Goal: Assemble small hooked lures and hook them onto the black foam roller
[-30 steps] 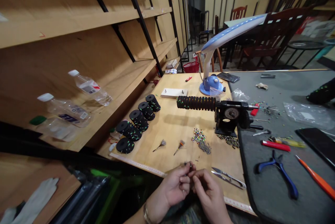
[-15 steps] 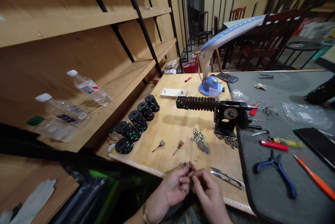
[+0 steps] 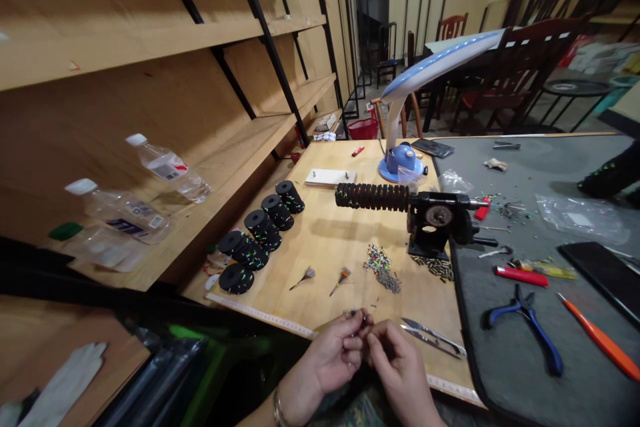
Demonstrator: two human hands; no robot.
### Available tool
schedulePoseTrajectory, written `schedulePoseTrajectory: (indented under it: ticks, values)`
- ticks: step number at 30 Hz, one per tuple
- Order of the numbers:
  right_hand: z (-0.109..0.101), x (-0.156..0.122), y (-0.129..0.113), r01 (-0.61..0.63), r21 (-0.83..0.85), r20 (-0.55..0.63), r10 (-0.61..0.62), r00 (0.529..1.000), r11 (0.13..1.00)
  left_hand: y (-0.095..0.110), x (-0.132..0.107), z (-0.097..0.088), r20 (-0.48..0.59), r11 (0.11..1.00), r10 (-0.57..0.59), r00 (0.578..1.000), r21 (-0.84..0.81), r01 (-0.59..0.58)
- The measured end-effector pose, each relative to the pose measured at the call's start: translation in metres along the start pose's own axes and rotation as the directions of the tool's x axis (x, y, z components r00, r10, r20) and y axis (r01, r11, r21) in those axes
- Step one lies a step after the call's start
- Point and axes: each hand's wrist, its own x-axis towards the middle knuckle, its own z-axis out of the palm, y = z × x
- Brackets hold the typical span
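Note:
Close together at the table's front edge, both my hands are pinched with fingertips nearly touching. In my left hand (image 3: pixel 336 355) the thumb and fingers close on something small and dark, too small to name. The fingers of my right hand (image 3: pixel 397 364) are pressed together beside it; what they hold is hidden. Just right of them lie silver thread snips (image 3: pixel 434 339). Beyond my hands are a heap of coloured beads (image 3: pixel 377 258), a pile of small grey metal pieces (image 3: pixel 389 280) and two small tufted bundles (image 3: pixel 341 280) (image 3: pixel 303 278).
A black winding device (image 3: pixel 433 220) carries a ribbed black roll (image 3: pixel 373 196). Black foam spools (image 3: pixel 263 229) line the left side. A blue lamp (image 3: pixel 403 160) stands behind. Blue pliers (image 3: pixel 525 327), a red lighter (image 3: pixel 521 276) and an orange tool (image 3: pixel 597 334) lie on the grey mat (image 3: pixel 493 374).
The view has shifted very slightly. My hands keep the same pinched pose at the table edge, and nothing else has visibly moved.

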Motion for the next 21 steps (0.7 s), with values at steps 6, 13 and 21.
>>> schedulePoseTrajectory:
  ticks: [6, 13, 21]
  values:
    - [-0.0002, 0.0002, -0.0061, 0.000, 0.029, 0.004, 0.000, 1.000, 1.000, 0.0021, -0.0023, 0.0052, 0.005, 0.999, -0.020, 1.000, -0.034, 0.020]
    - [0.0003, 0.0022, -0.0063, -0.021, 0.046, 0.009, 0.021, 1.000, 0.999, 0.0043, -0.0046, 0.0099, -0.002, 0.997, -0.049, 0.999, -0.066, 0.049]
    - [-0.0004, 0.0008, -0.0056, 0.010, 0.029, -0.001, -0.010, 1.000, 1.000, 0.0033, -0.0019, 0.0063, -0.007, 0.997, -0.038, 0.999, -0.061, 0.038]
